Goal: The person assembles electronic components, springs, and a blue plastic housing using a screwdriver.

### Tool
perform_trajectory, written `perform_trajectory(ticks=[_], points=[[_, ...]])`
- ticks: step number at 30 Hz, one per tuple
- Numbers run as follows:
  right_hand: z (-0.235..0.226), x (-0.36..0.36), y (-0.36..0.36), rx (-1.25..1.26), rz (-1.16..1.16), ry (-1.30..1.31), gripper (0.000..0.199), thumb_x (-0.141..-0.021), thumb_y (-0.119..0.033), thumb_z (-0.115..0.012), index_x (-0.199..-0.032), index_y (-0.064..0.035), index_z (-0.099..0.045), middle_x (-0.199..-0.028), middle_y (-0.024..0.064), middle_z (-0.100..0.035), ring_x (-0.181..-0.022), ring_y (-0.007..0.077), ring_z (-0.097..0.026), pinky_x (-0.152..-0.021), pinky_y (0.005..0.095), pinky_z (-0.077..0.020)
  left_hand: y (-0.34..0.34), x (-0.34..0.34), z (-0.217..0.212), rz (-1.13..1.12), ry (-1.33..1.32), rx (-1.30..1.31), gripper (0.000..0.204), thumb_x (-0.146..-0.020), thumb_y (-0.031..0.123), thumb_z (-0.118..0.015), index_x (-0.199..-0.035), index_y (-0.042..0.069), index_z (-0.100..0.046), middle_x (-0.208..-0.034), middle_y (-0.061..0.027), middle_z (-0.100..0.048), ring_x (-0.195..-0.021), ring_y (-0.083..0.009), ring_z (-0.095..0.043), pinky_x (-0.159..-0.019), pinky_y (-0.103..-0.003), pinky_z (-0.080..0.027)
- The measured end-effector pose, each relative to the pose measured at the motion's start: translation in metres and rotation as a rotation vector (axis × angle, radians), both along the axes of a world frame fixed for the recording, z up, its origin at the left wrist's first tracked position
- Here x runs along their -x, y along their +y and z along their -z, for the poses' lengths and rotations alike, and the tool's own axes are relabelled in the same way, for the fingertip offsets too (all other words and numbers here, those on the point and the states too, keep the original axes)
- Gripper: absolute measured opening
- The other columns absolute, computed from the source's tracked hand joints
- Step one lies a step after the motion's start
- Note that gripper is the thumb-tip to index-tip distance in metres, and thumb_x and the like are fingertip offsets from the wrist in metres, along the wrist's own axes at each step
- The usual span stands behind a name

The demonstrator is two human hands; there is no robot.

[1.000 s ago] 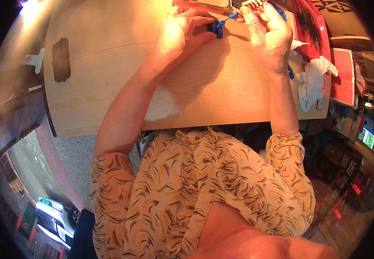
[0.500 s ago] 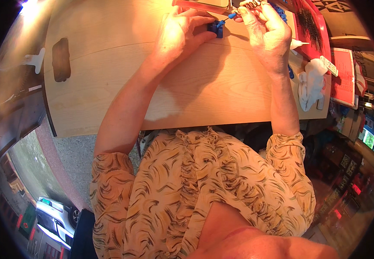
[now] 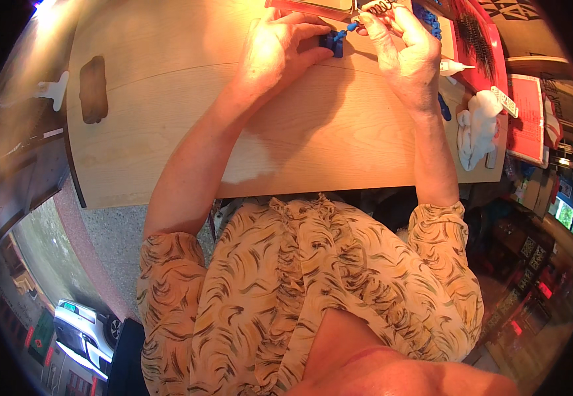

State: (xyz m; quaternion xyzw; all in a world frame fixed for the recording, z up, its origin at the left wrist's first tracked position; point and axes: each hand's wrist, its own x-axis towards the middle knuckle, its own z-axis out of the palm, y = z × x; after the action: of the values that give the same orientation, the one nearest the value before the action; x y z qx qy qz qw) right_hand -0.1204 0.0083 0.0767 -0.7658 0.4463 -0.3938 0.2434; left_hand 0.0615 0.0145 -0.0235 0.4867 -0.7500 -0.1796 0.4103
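Note:
My left hand (image 3: 274, 46) rests on the far part of the table, its thumb and fingertips closed about a small dark-blue block (image 3: 338, 49). Just beyond and to the right, my right hand (image 3: 408, 56) pinches a dark coiled wire piece (image 3: 379, 8) between thumb and fingers. A brighter blue bit (image 3: 352, 27) sits between the fingertips of the two hands, near the block's upper end. Whether it is joined to the block or to the coil I cannot tell. Past my left fingers lies a reddish-framed tray or box (image 3: 319, 8), cut off by the upper edge.
A pile of blue pieces (image 3: 428, 23) lies beyond my right hand, beside a red tray (image 3: 491, 33) of dark bristly pieces (image 3: 474, 39). A white-nozzled bottle (image 3: 455, 67) and a crumpled white cloth (image 3: 476, 129) lie to the right. A dark oblong patch (image 3: 93, 90) marks the wooden table (image 3: 167, 59).
My right hand has shifted slightly left, uncovering more of the white nozzle. The blue bit by its fingertips has moved slightly left and down. My left hand stays almost in place.

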Motion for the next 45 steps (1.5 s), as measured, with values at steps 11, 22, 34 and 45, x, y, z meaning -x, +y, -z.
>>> perform_trajectory(ticks=[11, 22, 34, 45], points=[[-0.006, -0.004, 0.002, 0.011, 0.008, 0.029, 0.007, -0.096, -0.002, -0.063, -0.1, 0.0037, -0.065, -0.086, 0.0121, -0.072, -0.081, 0.0185, -0.07, -0.07, 0.0288, -0.0541, 0.002, -0.004, -0.012, 0.076, 0.107, -0.237, 0.039, -0.081, 0.019, -0.082, -0.117, 0.008, -0.074, -0.118, -0.0048, -0.072, -0.107, -0.0244, -0.066, -0.098, -0.036, -0.052], [-0.006, -0.004, 0.002, 0.026, 0.026, 0.087, 0.007, -0.095, -0.001, -0.064, -0.1, 0.0038, -0.066, -0.085, 0.0127, -0.072, -0.08, 0.0181, -0.071, -0.07, 0.0286, -0.054, 0.004, -0.001, -0.017, 0.079, 0.147, -0.194, 0.037, -0.082, 0.02, -0.081, -0.115, 0.007, -0.075, -0.118, -0.005, -0.071, -0.107, -0.0257, -0.066, -0.099, -0.037, -0.052], [0.0, -0.004, 0.002, -0.038, -0.003, -0.083, 0.007, -0.096, -0.002, -0.064, -0.1, 0.0036, -0.065, -0.086, 0.0115, -0.07, -0.08, 0.0178, -0.07, -0.071, 0.0281, -0.0541, 0.006, 0.001, -0.021, 0.084, 0.355, -0.406, 0.038, -0.081, 0.02, -0.081, -0.117, 0.008, -0.074, -0.116, -0.0054, -0.073, -0.109, -0.0247, -0.064, -0.101, -0.037, -0.051], [0.0, -0.004, 0.003, 0.033, 0.035, 0.008, 0.006, -0.095, -0.002, -0.064, -0.099, 0.0036, -0.066, -0.086, 0.0122, -0.07, -0.08, 0.0179, -0.069, -0.071, 0.0293, -0.0538, 0.004, -0.001, -0.018, 0.121, 0.297, -0.313, 0.038, -0.082, 0.02, -0.081, -0.117, 0.009, -0.074, -0.118, -0.0043, -0.072, -0.11, -0.0237, -0.064, -0.102, -0.036, -0.05]])
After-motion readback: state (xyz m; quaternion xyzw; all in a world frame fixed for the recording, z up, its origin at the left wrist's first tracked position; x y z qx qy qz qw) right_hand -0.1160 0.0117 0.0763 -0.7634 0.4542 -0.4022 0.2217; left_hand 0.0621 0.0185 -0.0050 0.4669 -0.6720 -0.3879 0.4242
